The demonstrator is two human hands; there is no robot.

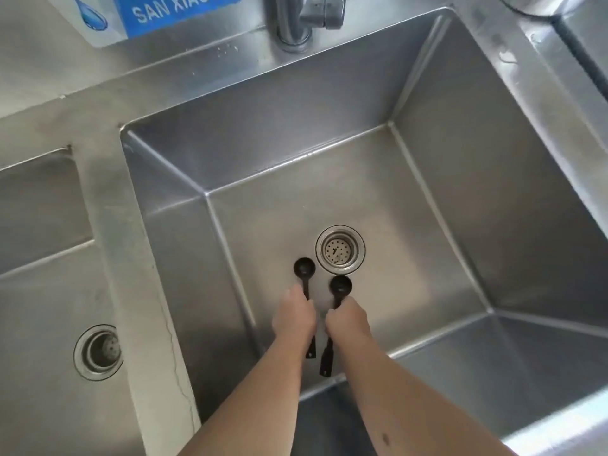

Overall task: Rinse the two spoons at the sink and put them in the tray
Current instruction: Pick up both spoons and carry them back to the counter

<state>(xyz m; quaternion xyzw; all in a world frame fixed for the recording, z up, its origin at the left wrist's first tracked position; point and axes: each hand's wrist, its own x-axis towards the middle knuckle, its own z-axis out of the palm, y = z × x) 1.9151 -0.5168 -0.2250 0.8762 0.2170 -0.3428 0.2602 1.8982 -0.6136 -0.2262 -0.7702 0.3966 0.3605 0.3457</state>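
So the person is standing over a big stainless sink (444, 166), both arms reaching down into the middle basin. Each hand has one of the two black spoons. The left hand (293, 315) is curled around the handle of the left spoon (304, 268), and the right hand (347, 319) is wrapped the same way around the right spoon (341, 286). Both grips look like proper closed fists on the handles, with the round bowls sticking out past the knuckles and the handle ends poking out below the wrists.

The two spoons run roughly parallel, close together but not touching as far as the view shows. They're held over the basin floor, bowls pointing toward the back wall. The left spoon's bowl sits just beside the drain strainer (340, 248), to its left, and the right spoon's bowl is right below the strainer's rim.

The faucet (296, 14) is up at the back edge, well apart from the hands, and no water can be seen coming out of it. Left of it there's a blue sign (171, 11) with white lettering on the wall. A second basin to the left has its own drain (98, 352).
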